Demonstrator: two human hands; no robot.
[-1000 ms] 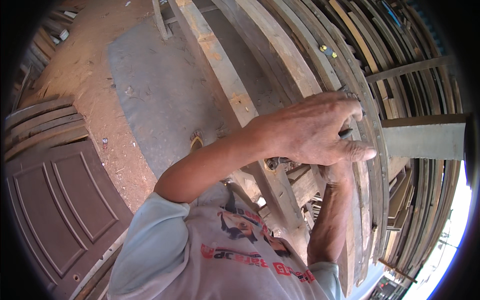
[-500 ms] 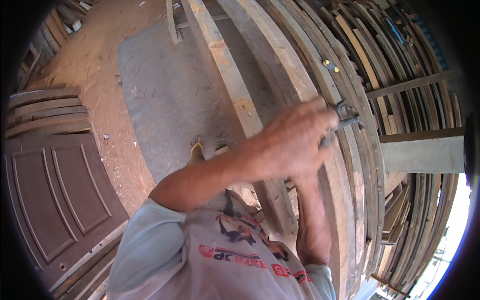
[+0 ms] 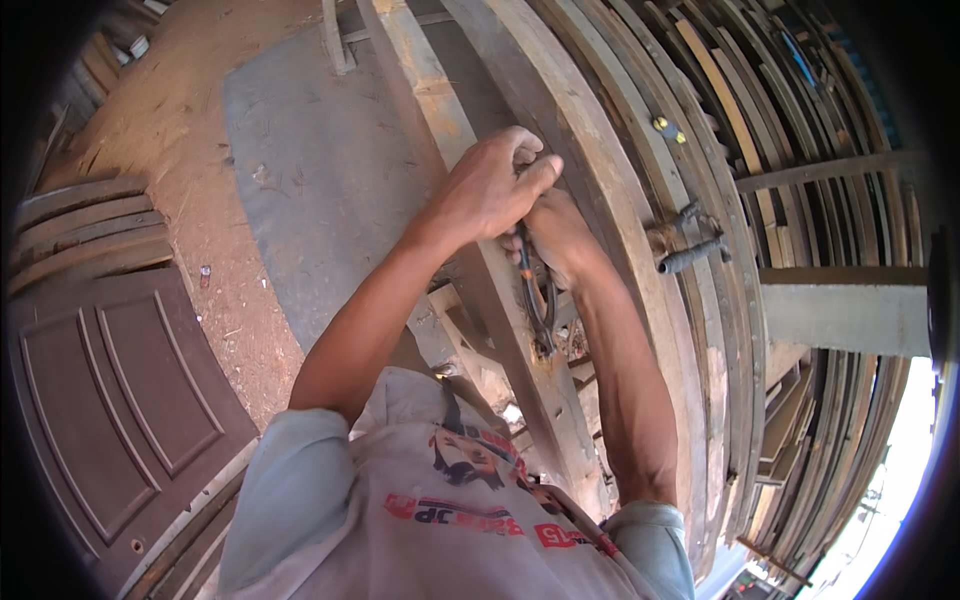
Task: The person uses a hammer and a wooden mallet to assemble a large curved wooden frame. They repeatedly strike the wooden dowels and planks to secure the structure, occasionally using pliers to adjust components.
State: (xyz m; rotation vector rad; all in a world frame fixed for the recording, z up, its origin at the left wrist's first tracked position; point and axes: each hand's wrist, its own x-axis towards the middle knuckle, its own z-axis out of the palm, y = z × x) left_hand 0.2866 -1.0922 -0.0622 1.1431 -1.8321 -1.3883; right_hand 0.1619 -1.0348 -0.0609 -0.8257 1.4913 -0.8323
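Over the narrow wooden beam (image 3: 470, 140) in front of me, my two hands are close together. My right hand (image 3: 562, 232) is wrapped round the handles of a pair of pliers (image 3: 535, 290), dark with some orange on the handles. The jaws point down toward me and touch the beam's top; whether they grip anything there is too small to tell. Just above, my left hand (image 3: 490, 190) is closed with its fingers curled and the thumb out, seemingly on the handle ends. Its grip is partly hidden.
Thick planks (image 3: 590, 120) run alongside on the right, bearing dark-handled tools (image 3: 692, 240) and a small yellow-and-black object (image 3: 668, 129). Stacked timber (image 3: 750, 90) stands beyond. A brown panelled door (image 3: 120, 400) lies left. A grey sheet (image 3: 300, 150) covers part of the earth floor.
Both hands have moved left from beside the dark tools on the planks to the narrow beam. The pliers now show in my grip with their jaws at the beam.
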